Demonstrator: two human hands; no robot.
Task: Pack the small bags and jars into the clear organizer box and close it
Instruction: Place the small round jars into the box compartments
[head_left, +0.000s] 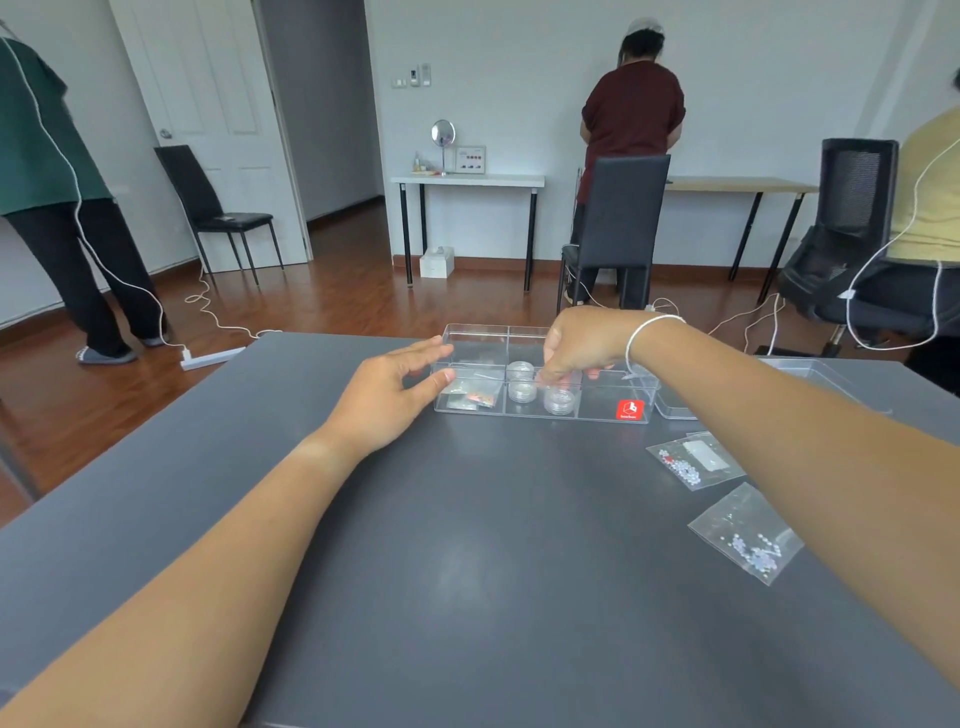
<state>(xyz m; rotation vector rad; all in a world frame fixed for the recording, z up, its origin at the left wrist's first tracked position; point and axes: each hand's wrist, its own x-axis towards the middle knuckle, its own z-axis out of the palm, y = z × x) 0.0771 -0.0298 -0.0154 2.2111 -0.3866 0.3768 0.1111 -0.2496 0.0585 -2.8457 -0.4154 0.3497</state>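
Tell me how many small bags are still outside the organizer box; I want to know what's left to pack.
2. One bag with beads and a white label lies on the table right of the box; the other lies nearer the camera. The right arm may hide more.

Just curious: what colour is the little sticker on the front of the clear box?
Red with a white logo: the sticker on the organizer box, in the head view.

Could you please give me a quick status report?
Left hand open beside organizer box. Right hand over jars, grip unclear. Two bags still on table.
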